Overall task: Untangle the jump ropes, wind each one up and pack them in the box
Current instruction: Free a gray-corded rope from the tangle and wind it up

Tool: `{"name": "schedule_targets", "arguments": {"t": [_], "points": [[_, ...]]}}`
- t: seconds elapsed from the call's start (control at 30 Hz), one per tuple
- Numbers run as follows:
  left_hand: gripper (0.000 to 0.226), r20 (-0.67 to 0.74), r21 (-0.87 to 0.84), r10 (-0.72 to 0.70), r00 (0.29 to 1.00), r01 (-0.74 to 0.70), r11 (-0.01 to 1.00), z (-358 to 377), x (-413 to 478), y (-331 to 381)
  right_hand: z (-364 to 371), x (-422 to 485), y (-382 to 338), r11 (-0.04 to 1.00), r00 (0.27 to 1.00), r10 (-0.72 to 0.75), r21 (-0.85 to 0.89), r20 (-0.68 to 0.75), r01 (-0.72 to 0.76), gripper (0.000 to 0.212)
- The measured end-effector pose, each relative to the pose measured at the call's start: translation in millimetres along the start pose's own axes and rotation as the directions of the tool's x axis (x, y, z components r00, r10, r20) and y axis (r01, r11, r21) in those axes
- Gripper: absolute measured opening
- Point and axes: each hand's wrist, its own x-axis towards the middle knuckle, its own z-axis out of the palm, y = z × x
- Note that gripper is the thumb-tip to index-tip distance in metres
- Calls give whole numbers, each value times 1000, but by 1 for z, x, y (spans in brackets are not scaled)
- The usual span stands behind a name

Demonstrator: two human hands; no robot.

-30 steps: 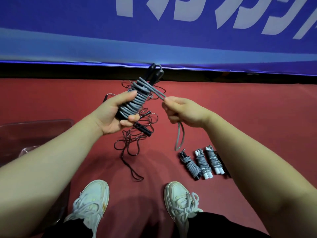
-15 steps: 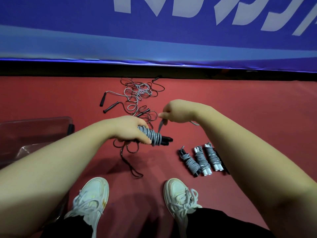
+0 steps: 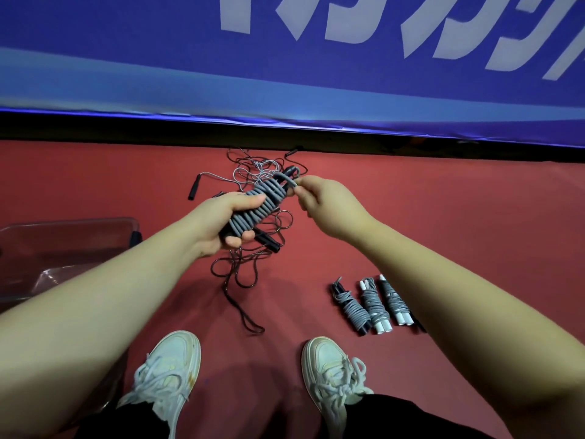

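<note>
My left hand (image 3: 221, 221) grips a grey jump rope (image 3: 262, 204) wound in tight coils round its black handles, held above the red floor. My right hand (image 3: 326, 204) pinches the rope's free end at the top of the bundle. Beneath and behind lies a tangle of thin dark and silver ropes (image 3: 253, 172) with black handles. Three wound rope bundles (image 3: 372, 304) lie side by side on the floor at the right, partly hidden by my right forearm. The clear plastic box (image 3: 66, 242) stands at the left, behind my left arm.
A blue banner wall (image 3: 285, 74) with a black base strip closes off the floor just behind the tangle. My two white shoes (image 3: 329, 365) stand at the bottom of the view. A loose dark rope loop (image 3: 240, 299) trails toward them.
Half a second ago the bundle was low and turned sideways under my left hand. Now both hands have lifted it and tilted it upward, and my right hand has the rope's end at the top.
</note>
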Motion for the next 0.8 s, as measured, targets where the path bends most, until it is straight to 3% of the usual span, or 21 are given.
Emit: {"name": "schedule_targets", "arguments": {"t": [0.1, 0.2, 0.27, 0.33, 0.4, 0.53, 0.57, 0.63, 0.73, 0.8], "points": [[17, 40, -143, -8, 999, 14, 990, 9, -1, 4, 5, -6, 2, 993, 993, -60, -104, -99, 50, 25], [24, 88, -260, 17, 996, 6, 965, 14, -4, 9, 9, -8, 7, 991, 985, -106, -101, -137, 92, 25], [32, 147, -309, 48, 988, 0, 951, 10, -5, 10, 7, -8, 11, 992, 988, -121, -41, -94, 118, 25], [41, 269, -319, 80, 960, 10, 948, 4, -7, 9, 2, -8, 15, 984, 993, -117, 132, -18, 119, 24], [51, 437, -310, 97, 894, 49, 949, -5, -6, 8, -4, -8, 18, 956, 989, -123, 275, 79, 97, 24], [40, 728, -211, 50, 684, 154, 965, -16, -6, 8, -22, -6, 10, 895, 933, -178, 445, 311, 22, 27], [42, 722, -165, 24, 691, 138, 977, -15, -7, 8, -28, -5, 6, 904, 914, -196, 427, 355, 28, 37], [56, 608, -83, 25, 794, 32, 996, -14, -9, 11, -35, -5, 2, 937, 898, -195, 345, 394, 52, 49], [80, 479, 128, 130, 868, -216, 968, -13, -11, 16, -37, -6, 3, 967, 923, -138, 251, 360, 46, 33], [61, 363, 197, 178, 915, -262, 945, -6, -13, 20, -31, -6, 4, 971, 942, -95, 236, 321, 18, 26]]}}
